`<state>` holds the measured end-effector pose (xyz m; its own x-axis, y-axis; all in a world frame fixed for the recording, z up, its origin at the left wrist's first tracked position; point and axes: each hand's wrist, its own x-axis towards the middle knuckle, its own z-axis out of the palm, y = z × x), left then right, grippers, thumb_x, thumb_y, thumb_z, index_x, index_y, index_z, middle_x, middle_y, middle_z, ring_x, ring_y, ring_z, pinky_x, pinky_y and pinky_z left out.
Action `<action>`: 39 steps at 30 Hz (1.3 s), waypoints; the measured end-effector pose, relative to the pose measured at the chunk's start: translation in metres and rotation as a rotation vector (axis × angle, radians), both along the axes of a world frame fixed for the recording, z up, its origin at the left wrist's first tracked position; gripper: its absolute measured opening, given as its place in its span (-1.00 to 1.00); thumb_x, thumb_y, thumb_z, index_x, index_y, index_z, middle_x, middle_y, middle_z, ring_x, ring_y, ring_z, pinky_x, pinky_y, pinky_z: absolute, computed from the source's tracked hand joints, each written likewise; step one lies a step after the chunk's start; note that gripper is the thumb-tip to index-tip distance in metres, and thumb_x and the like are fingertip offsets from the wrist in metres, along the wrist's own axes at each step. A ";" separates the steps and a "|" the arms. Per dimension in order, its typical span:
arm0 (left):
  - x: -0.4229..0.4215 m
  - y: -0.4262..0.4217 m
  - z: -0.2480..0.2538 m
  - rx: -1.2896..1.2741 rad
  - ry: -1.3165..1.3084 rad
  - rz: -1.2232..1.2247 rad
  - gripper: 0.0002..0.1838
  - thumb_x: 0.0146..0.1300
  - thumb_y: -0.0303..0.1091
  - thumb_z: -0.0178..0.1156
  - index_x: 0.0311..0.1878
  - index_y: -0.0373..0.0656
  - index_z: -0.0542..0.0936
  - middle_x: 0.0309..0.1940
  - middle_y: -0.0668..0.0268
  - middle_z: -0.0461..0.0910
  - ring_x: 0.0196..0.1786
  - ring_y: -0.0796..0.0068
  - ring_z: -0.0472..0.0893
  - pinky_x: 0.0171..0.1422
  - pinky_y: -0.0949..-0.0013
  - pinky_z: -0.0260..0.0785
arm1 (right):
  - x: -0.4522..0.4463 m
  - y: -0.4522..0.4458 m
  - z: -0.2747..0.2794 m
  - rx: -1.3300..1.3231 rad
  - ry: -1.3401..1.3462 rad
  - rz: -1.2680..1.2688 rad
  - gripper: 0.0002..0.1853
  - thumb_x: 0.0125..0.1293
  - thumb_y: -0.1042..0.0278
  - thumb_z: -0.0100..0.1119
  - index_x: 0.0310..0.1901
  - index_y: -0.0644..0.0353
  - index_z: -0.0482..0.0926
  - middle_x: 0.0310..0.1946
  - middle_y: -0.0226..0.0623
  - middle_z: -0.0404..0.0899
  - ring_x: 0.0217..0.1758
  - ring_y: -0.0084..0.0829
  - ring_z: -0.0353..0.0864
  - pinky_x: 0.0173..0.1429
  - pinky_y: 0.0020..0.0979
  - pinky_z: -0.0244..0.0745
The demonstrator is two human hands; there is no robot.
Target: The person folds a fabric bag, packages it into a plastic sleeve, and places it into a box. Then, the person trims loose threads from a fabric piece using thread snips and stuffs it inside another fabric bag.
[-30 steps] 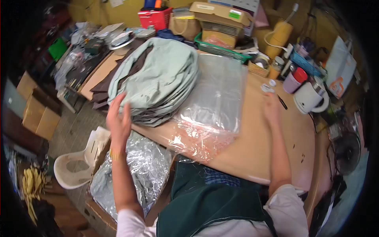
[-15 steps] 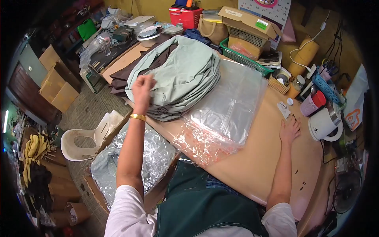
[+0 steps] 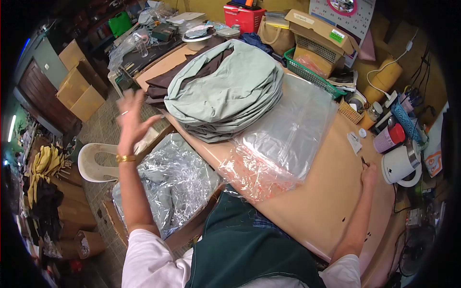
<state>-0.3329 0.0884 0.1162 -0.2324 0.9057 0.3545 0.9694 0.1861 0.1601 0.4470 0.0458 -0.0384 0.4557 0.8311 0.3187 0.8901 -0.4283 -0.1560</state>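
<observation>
1 tool [image 3: 363, 160] in curled right fingers [image 3: 368, 168]

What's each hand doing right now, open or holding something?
Left hand: open, fingers spread, holding nothing.
Right hand: closed on a small dark tool, too small to tell what kind.

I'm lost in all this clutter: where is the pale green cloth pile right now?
In the head view, the pale green cloth pile is at upper middle on the tan table, between the left hand and the clear plastic sheets.
</observation>
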 end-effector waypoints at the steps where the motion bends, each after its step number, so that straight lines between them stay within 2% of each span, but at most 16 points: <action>1: 0.004 0.014 -0.012 0.046 -0.091 -0.294 -0.01 0.07 -0.06 0.43 0.53 0.14 0.11 0.57 0.05 -0.16 0.60 -0.02 -0.22 0.59 0.01 -0.18 | 0.006 -0.001 -0.004 -0.002 -0.003 0.007 -0.73 0.33 0.26 0.15 -0.12 0.32 0.60 -0.16 0.01 0.56 -0.06 0.01 0.56 -0.02 -0.09 0.43; 3: 0.051 0.036 -0.027 0.271 -0.192 -0.603 -0.24 0.15 -0.02 0.36 0.41 0.06 0.36 0.37 -0.05 0.33 0.49 -0.07 0.18 0.46 -0.02 0.11 | 0.021 0.003 -0.021 0.198 -0.089 0.041 -0.75 0.34 0.27 0.11 -0.20 0.33 0.59 -0.28 0.04 0.56 -0.11 0.06 0.54 -0.01 -0.08 0.41; 5: 0.082 0.048 -0.019 -0.214 -0.470 -0.629 -0.53 0.20 -0.15 0.35 0.15 -0.11 0.61 -0.05 0.13 0.67 0.02 0.23 0.62 0.12 0.24 0.42 | 0.057 0.002 -0.047 0.255 -0.020 0.006 -0.72 0.41 0.23 0.02 -0.16 0.30 0.58 -0.35 -0.06 0.56 -0.22 -0.05 0.56 -0.10 -0.17 0.45; 7: 0.080 0.063 -0.037 -0.050 -0.696 -0.586 -0.64 0.22 -0.21 0.33 0.03 -0.17 0.66 -0.22 0.26 0.68 -0.17 0.42 0.59 -0.04 0.35 0.42 | 0.067 -0.011 -0.053 0.310 0.051 -0.033 -0.68 0.47 0.19 -0.07 -0.11 0.28 0.56 -0.42 -0.17 0.57 -0.32 -0.15 0.58 -0.18 -0.26 0.49; 9: 0.077 0.064 -0.037 0.237 -1.134 -0.503 -0.77 0.29 -0.28 0.30 -0.13 -0.27 0.68 -0.32 0.44 0.66 -0.33 0.73 0.50 -0.23 0.57 0.37 | 0.058 -0.028 -0.047 0.563 0.953 -0.169 -0.71 0.48 0.10 -0.04 -0.12 0.15 0.54 -0.59 -0.44 0.41 -0.60 -0.51 0.41 -0.48 -0.49 0.35; 13: 0.040 0.046 -0.022 0.552 -1.674 -0.593 -0.76 0.43 -0.22 0.15 -0.19 -0.21 0.61 -0.28 0.40 0.65 -0.36 0.72 0.53 -0.29 0.61 0.39 | 0.004 -0.041 0.004 0.693 1.174 -0.096 -0.74 0.45 0.06 0.04 -0.12 0.07 0.49 -0.60 -0.64 0.28 -0.67 -0.79 0.17 -0.64 -0.66 0.06; 17: 0.083 0.022 -0.027 0.386 -1.339 -0.595 -0.78 0.46 -0.22 0.11 -0.25 -0.14 0.59 -0.41 0.50 0.56 -0.44 0.76 0.45 -0.36 0.62 0.32 | -0.136 -0.001 0.055 0.438 1.334 0.128 -0.72 0.44 0.02 0.08 -0.03 0.03 0.52 -0.62 -0.69 0.13 -0.68 -0.82 0.04 -0.68 -0.65 -0.12; 19: 0.153 0.000 -0.036 0.249 -1.128 -0.702 -0.84 0.43 -0.29 0.14 -0.27 -0.13 0.60 -0.44 0.58 0.51 -0.39 0.79 0.39 -0.33 0.59 0.27 | -0.233 0.008 0.085 0.261 1.475 0.452 -0.63 0.46 0.00 0.05 0.05 0.13 0.50 -0.40 -0.40 0.60 -0.70 -0.86 0.11 -0.69 -0.69 -0.10; 21: 0.212 -0.021 -0.050 0.114 -0.986 -0.831 -0.89 0.33 -0.41 0.20 -0.28 -0.25 0.59 -0.48 0.40 0.54 -0.38 0.68 0.45 -0.27 0.49 0.35 | -0.286 0.030 0.086 0.200 1.897 0.691 -0.59 0.43 -0.01 0.10 0.07 0.16 0.50 -0.24 -0.11 0.67 -0.76 -0.83 0.05 -0.70 -0.67 -0.13; 26: 0.254 -0.060 -0.073 0.137 -0.738 -0.986 -0.91 0.22 -0.43 0.28 -0.33 -0.24 0.58 -0.47 0.08 0.56 -0.41 0.15 0.59 -0.30 0.24 0.41 | -0.324 0.063 0.052 0.280 1.528 0.583 -0.56 0.23 0.33 0.34 0.06 0.44 0.52 -0.14 -0.10 0.66 -0.41 -0.51 0.60 -0.31 -0.47 0.53; 28: 0.214 -0.074 -0.067 0.224 -0.697 -0.716 -0.92 0.23 -0.44 0.27 -0.31 -0.23 0.59 -0.49 0.11 0.56 -0.44 0.19 0.58 -0.33 0.22 0.40 | -0.295 0.042 0.059 0.398 1.560 0.538 -0.49 0.14 0.39 0.38 0.06 0.56 0.50 -0.10 -0.09 0.65 -0.14 -0.34 0.64 0.01 -0.32 0.54; 31: 0.088 -0.080 -0.076 0.365 -0.560 -0.206 -0.86 0.34 -0.39 0.17 -0.27 -0.25 0.63 -0.51 0.23 0.56 -0.46 0.46 0.53 -0.35 0.31 0.37 | -0.224 -0.010 0.046 0.269 1.389 0.388 -0.46 0.16 0.38 0.36 0.11 0.56 0.46 -0.07 -0.10 0.63 -0.07 -0.39 0.61 0.06 -0.37 0.50; 33: 0.008 -0.093 -0.067 0.123 -0.533 0.262 -0.81 0.38 -0.37 0.13 -0.26 -0.30 0.61 -0.48 0.22 0.54 -0.41 0.45 0.53 -0.32 0.31 0.36 | -0.190 -0.041 0.039 0.236 1.199 0.330 -0.46 0.18 0.38 0.34 0.13 0.53 0.45 -0.10 -0.15 0.63 -0.07 -0.40 0.60 0.07 -0.37 0.49; 35: -0.004 -0.102 -0.048 0.432 -0.091 0.020 -0.87 0.36 -0.43 0.13 -0.24 -0.27 0.63 -0.40 0.24 0.56 -0.34 0.46 0.55 -0.27 0.35 0.39 | -0.172 -0.074 0.063 0.229 0.793 0.223 -0.56 0.28 0.37 0.25 0.14 0.39 0.47 -0.23 -0.31 0.61 -0.15 -0.47 0.58 0.01 -0.39 0.49; 37: 0.066 -0.089 -0.018 0.594 -0.360 -0.178 -0.90 0.34 -0.48 0.14 -0.21 -0.24 0.64 -0.33 0.26 0.58 -0.25 0.48 0.56 -0.24 0.40 0.40 | -0.175 -0.077 0.094 0.362 0.855 0.280 -0.63 0.33 0.34 0.20 0.10 0.33 0.50 -0.29 -0.38 0.58 -0.22 -0.54 0.54 -0.08 -0.43 0.46; 39: 0.137 -0.073 -0.015 0.370 -0.617 -0.587 -0.83 0.24 -0.51 0.22 -0.10 -0.20 0.64 -0.18 0.27 0.59 -0.21 0.49 0.58 -0.16 0.43 0.44 | -0.198 -0.069 0.129 0.449 1.106 0.382 -0.74 0.41 0.28 0.11 0.02 0.24 0.53 -0.37 -0.47 0.55 -0.35 -0.65 0.45 -0.24 -0.52 0.37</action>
